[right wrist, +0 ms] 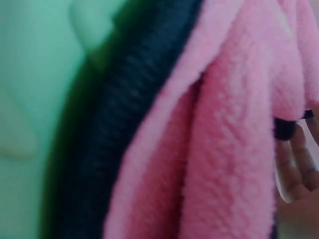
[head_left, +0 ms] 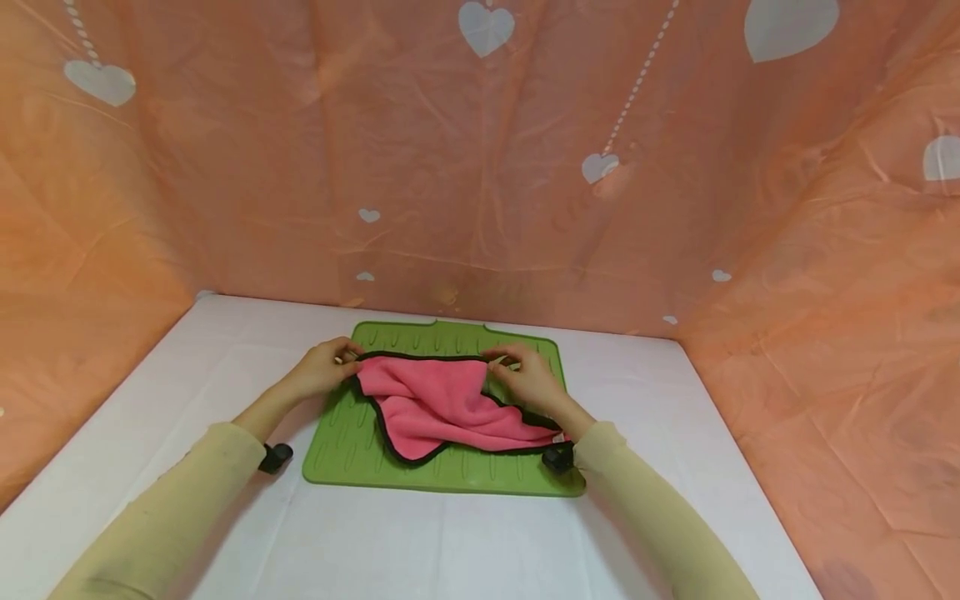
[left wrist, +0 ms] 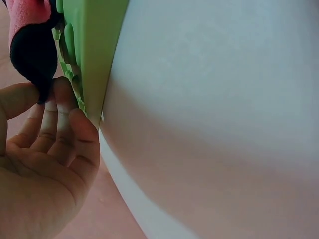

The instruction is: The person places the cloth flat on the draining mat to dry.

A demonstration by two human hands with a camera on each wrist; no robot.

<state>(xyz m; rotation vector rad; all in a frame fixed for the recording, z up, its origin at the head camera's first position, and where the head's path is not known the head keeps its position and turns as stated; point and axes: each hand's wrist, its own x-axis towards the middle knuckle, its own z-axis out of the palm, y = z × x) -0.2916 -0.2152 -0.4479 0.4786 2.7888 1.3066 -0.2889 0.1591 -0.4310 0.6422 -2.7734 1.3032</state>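
A pink cloth [head_left: 442, 396] with black edging lies rumpled over a green ribbed mat [head_left: 341, 467]. My left hand [head_left: 324, 368] pinches its far left corner between thumb and fingers; in the left wrist view the black edge [left wrist: 35, 55] hangs down into that pinch. At the far edge, toward the right, my right hand [head_left: 528, 379] grips the cloth with thumb and fingertips. The near right part of the cloth trails in folds beneath the right wrist, a small white tag [head_left: 558, 437] showing there. In the right wrist view, pink folds [right wrist: 224, 149] hide much of the hand.
The mat rests on a white-covered table [head_left: 420, 550]. Orange sheeting [head_left: 450, 233] with pale hearts rises behind the table and on both sides. A black wrist device [head_left: 276, 457] sits at the left cuff, and another [head_left: 557, 458] at the right.
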